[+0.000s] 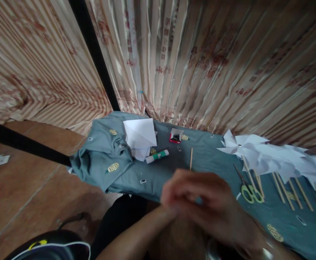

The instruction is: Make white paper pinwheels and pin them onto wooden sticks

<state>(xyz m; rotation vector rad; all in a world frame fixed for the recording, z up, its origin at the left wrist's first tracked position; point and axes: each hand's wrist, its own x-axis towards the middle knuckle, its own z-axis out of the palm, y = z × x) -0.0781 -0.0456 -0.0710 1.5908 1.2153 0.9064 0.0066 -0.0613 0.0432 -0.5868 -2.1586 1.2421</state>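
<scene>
My right hand [201, 200] is in front of the table, blurred, its fingers curled over at the end of my left forearm. My left hand [171, 211] meets it there and is mostly hidden, so its fingers do not show. Whatever may be between the two hands cannot be made out. Just beyond them lies a thin wooden stick [191, 159], its near end covered by my right hand. A glue stick [158, 156] with a green label rests beside a stack of white paper squares [140, 133]. Behind it, a small red box [175, 135] stands open with dark small pieces inside.
Several white paper pinwheels [277, 155] on wooden sticks lie along the right of the table, with green-handled scissors [251, 193] next to them. A green-grey cloth [171, 173] covers the table. Striped curtains [158, 61] hang behind. Black poles [95, 54] stand at the left.
</scene>
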